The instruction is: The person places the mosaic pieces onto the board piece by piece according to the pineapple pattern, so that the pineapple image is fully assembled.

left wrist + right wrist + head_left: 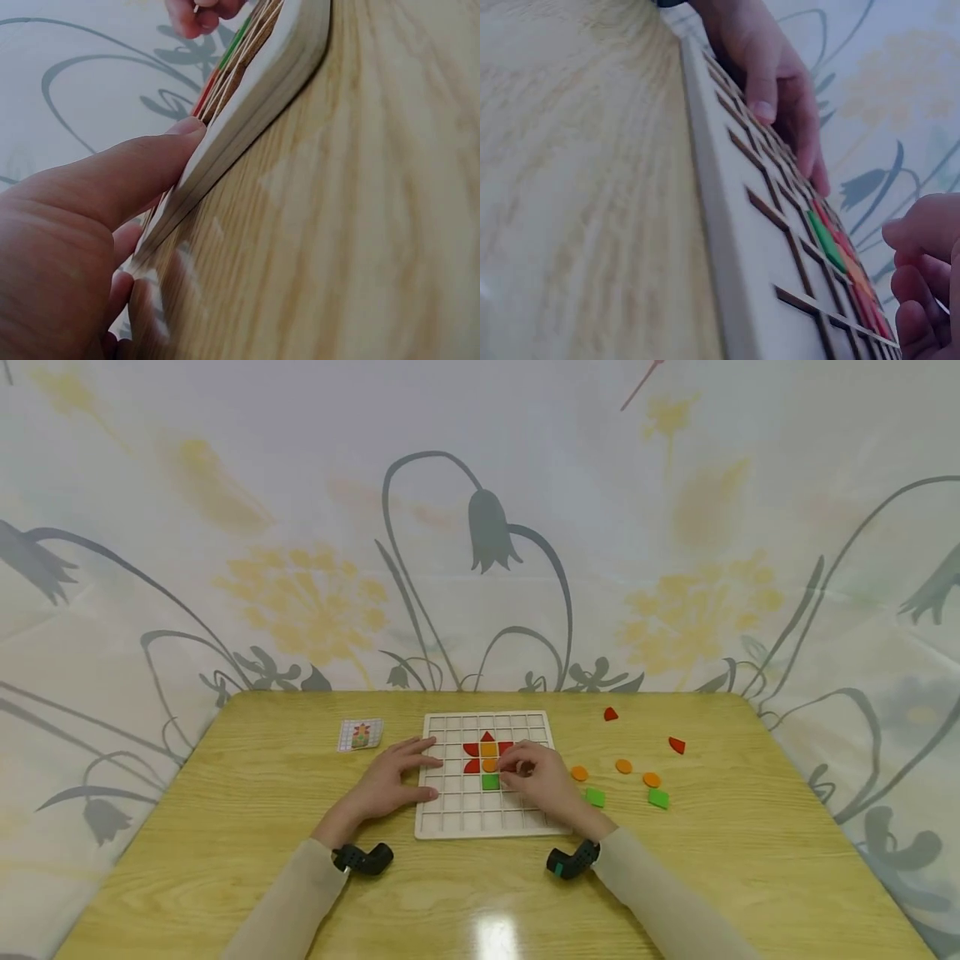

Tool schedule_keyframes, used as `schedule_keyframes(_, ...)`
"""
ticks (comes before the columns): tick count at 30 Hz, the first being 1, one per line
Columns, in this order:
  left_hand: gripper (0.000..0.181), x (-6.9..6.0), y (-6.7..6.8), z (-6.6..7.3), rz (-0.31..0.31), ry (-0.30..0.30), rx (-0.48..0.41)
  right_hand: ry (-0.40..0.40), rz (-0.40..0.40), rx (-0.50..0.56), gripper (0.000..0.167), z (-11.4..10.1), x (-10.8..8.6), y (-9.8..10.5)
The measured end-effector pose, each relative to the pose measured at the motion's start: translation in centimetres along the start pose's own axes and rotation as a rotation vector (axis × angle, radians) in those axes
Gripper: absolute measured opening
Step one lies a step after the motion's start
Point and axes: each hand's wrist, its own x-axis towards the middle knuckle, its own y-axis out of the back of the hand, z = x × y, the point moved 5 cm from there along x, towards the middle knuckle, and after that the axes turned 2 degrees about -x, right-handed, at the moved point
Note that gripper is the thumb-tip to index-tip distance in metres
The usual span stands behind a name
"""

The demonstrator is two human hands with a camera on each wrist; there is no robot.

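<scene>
A white grid board (450, 825) lies on the table. On it, red pieces surround an orange square (489, 749) and an orange round piece (490, 766), with a green square (491, 782) below. My left hand (386, 783) rests spread on the board's left edge; its thumb touches the rim (247, 105) in the left wrist view. Over the cells right of the round piece is my right hand (543, 781), fingers bent and thumb near the index finger. Whether it pinches a piece is hidden. The right wrist view shows its bent fingers beside the green square (826, 241).
A small picture card (360, 735) lies left of the board. To the right are loose pieces: red ones (677, 745), orange rounds (623, 767) and green squares (658, 798). A patterned cloth (480, 610) stands behind the table (420, 902).
</scene>
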Motion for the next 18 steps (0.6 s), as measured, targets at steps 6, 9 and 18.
schedule_keyframes(6, 0.044, 0.0, 0.1, 0.1, -0.003, 0.002, -0.020, -0.023, 0.033, 0.011, 0.009, -0.2, -0.3, 2.8)
schedule_keyframes(9, 0.044, 0.0, 0.0, 0.1, -0.005, 0.004, -0.016, -0.082, 0.045, -0.008, 0.010, 0.4, -0.9, 5.0)
schedule_keyframes(18, 0.044, 0.0, -0.1, 0.0, 0.001, 0.005, -0.016, -0.179, 0.137, -0.200, 0.015, 3.7, -4.0, 12.3)
